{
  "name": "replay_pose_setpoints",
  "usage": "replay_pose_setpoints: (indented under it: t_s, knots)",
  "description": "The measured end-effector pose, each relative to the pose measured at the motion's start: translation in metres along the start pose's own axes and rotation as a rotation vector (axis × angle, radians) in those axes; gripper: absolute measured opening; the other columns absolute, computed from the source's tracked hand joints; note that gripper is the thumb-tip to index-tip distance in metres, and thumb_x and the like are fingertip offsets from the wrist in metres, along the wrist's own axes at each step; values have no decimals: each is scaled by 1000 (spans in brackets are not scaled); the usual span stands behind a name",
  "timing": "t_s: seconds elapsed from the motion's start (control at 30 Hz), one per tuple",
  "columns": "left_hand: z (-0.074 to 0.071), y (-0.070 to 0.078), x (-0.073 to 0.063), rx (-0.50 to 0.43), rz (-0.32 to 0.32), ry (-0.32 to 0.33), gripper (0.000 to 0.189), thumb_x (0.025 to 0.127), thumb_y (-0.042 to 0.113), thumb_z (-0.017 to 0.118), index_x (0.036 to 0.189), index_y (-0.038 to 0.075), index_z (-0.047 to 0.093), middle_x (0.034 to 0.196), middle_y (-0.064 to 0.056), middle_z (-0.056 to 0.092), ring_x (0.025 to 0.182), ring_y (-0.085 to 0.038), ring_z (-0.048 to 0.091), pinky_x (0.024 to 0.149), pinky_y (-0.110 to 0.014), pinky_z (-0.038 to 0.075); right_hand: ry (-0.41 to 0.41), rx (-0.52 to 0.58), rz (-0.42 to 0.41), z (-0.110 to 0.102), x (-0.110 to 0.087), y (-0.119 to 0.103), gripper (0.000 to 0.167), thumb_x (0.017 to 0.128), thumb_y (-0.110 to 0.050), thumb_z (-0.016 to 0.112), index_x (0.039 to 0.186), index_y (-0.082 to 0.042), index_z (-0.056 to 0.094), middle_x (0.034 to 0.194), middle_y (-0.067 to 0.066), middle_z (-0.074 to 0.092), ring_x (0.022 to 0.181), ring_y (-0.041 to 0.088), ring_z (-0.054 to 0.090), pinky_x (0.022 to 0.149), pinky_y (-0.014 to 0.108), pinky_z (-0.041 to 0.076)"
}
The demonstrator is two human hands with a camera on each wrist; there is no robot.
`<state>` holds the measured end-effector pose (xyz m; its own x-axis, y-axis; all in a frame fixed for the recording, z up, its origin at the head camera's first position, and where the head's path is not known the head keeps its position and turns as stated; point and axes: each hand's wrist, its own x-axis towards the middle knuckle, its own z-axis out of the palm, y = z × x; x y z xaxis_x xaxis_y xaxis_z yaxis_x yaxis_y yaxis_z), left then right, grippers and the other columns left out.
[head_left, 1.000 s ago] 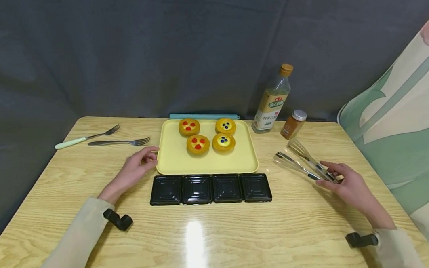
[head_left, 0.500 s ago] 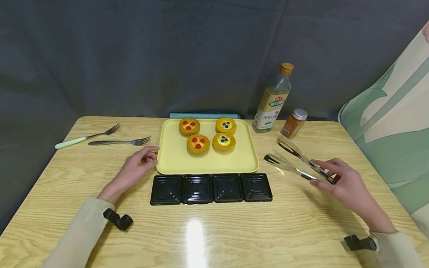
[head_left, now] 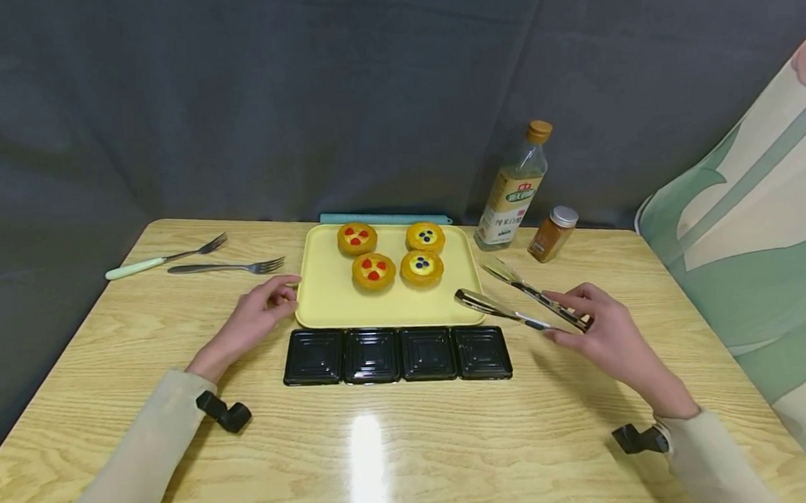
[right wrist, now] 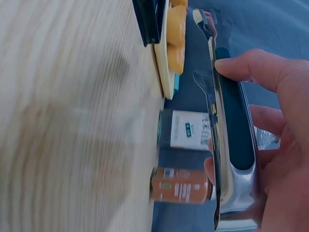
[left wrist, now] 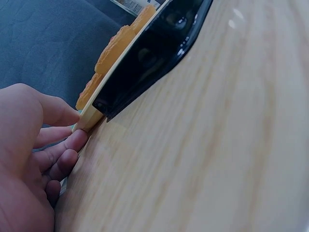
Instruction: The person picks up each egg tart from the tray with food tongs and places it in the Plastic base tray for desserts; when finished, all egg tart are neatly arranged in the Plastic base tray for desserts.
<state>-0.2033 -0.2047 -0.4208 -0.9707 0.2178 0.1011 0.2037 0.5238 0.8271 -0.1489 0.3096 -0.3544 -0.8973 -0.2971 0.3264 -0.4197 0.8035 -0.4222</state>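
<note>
Swinging toward 9 o'clock over the last second, our right hand [head_left: 601, 328] has brought the metal tongs [right wrist: 236, 125] across the counter [head_left: 488, 444] to the 4 o'clock side of the yellow tray [head_left: 330, 305]. Its thumb and fingers hold the tongs by the handle. The tongs' two arms stand spread with nothing between them; in the head view one tip now overlaps the tray's edge, while the other shows just outside it. Our left hand [head_left: 259, 311] has stayed at the tray's 9 o'clock edge, its curled fingers and thumb gripping the rim, and the tray looks unmoved. On it, two red-topped tarts [head_left: 374, 272] sit toward 10 o'clock and two blue-topped tarts [head_left: 421, 268] toward 2. We judge that the blue-topped pair is now the tongs' shortest reach, with the tray steadied; no tart is touched yet. Black containers [head_left: 371, 356] lie just beside the tray, at 6 o'clock.
</note>
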Motion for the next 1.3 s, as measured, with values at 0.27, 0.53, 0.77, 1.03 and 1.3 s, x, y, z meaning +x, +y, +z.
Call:
replay_pose_setpoints:
  t_s: [0.27, 0.53, 0.77, 1.03, 1.3]
  knots:
    - [-1, -3, 0, -3, -2, 1, 44, 99, 7, 60, 142, 2, 53, 110, -12, 63, 99, -25, 52, 88, -40, 40, -22, 13, -34, 19, 25, -7, 49, 79, -9, 86, 126, -1, 71, 93, 6, 56, 78, 21, 47, 62, 30, 39]
    - [0, -2, 1, 0, 5, 7, 44, 99, 9, 61, 142, 3, 54, 110, -12, 64, 98, -24, 53, 88, -38, 41, -82, 7, -31, 30, 46, -15, 50, 82, -10, 83, 128, 1, 68, 94, 9, 55, 77, 22, 45, 64, 34, 39]
    - [0, -2, 3, 10, 2, 8, 44, 99, 9, 60, 142, 3, 54, 110, -12, 63, 99, -24, 53, 89, -40, 41, -90, 13, -48, 38, 59, -16, 50, 82, -11, 82, 129, 2, 68, 95, 10, 55, 73, 20, 44, 62, 34, 39]
    - [0, -2, 3, 5, 6, 5, 44, 98, 9, 60, 142, 2, 53, 110, -12, 63, 99, -25, 53, 89, -40, 41, -98, 40, -58, 48, 67, -19, 50, 82, -6, 80, 129, 5, 67, 94, 12, 51, 69, 20, 42, 60, 33, 39]
    - [0, -2, 2, 10, 8, 8, 43, 99, 9, 60, 141, 2, 54, 111, -13, 63, 99, -24, 53, 89, -41, 41, -101, 46, -59, 52, 69, -20, 49, 82, -3, 80, 128, 6, 66, 91, 12, 49, 70, 21, 41, 60, 33, 37]
